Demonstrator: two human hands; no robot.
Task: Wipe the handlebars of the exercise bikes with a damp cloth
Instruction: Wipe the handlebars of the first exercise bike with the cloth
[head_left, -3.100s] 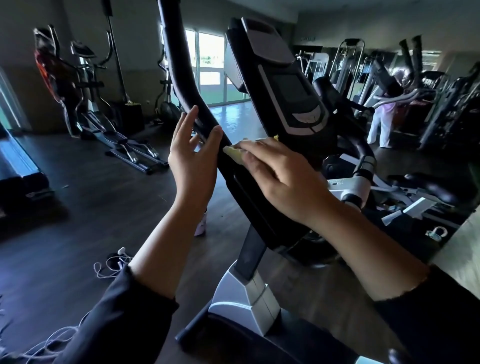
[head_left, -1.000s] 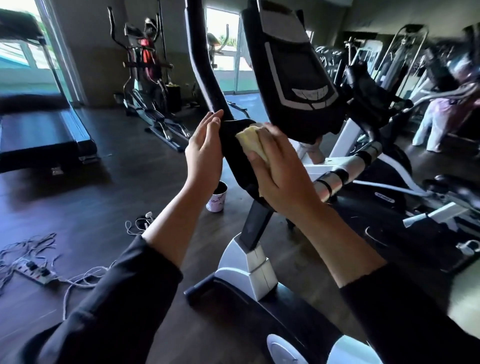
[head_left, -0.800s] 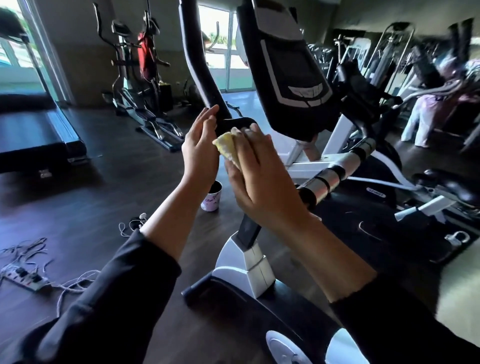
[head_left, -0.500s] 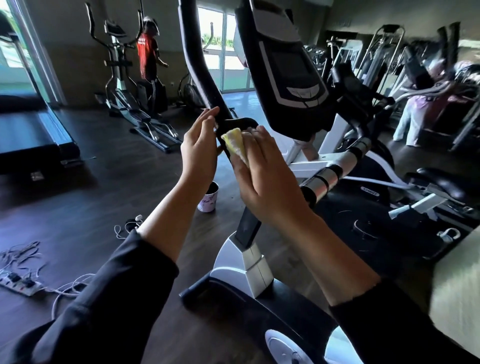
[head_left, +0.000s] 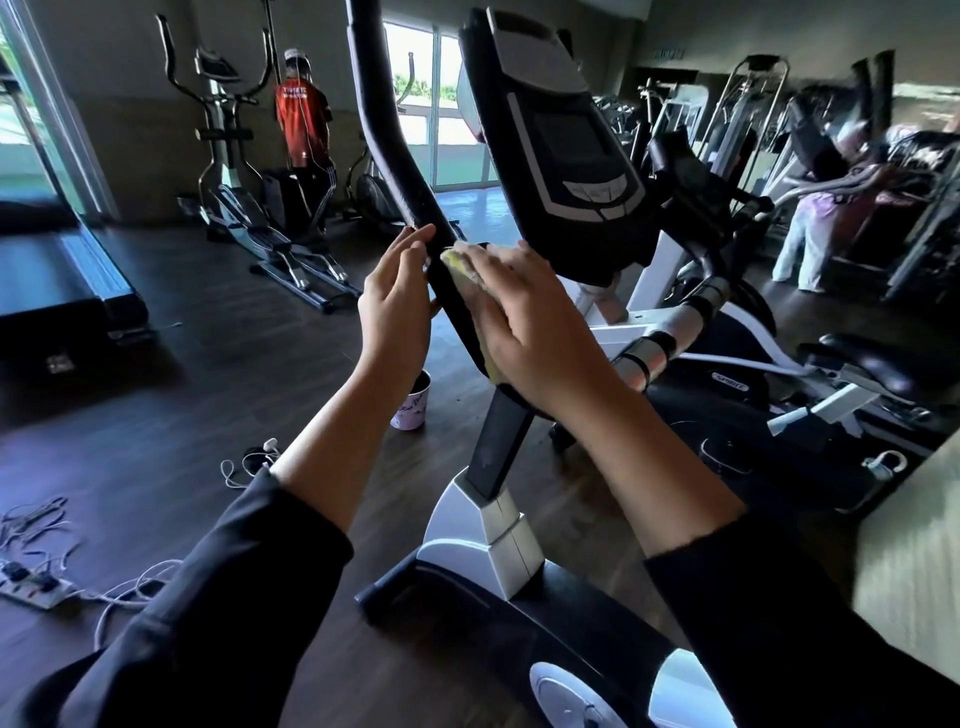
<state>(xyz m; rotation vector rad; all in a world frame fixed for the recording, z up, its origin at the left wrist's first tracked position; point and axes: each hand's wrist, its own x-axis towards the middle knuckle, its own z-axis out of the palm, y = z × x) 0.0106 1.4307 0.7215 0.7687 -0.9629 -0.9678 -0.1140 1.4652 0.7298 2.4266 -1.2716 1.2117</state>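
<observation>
The right hand (head_left: 530, 322) presses a yellow damp cloth (head_left: 456, 262) flat against the black handlebar (head_left: 395, 171), which runs from near-right up to far-left. The left hand (head_left: 397, 301) steadies its left side, fingers straight, apparently touching.

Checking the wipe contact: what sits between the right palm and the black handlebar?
In the head view, a folded yellow cloth lies between the right hand and the handlebar; the left hand touches the bar's other side bare.
</observation>
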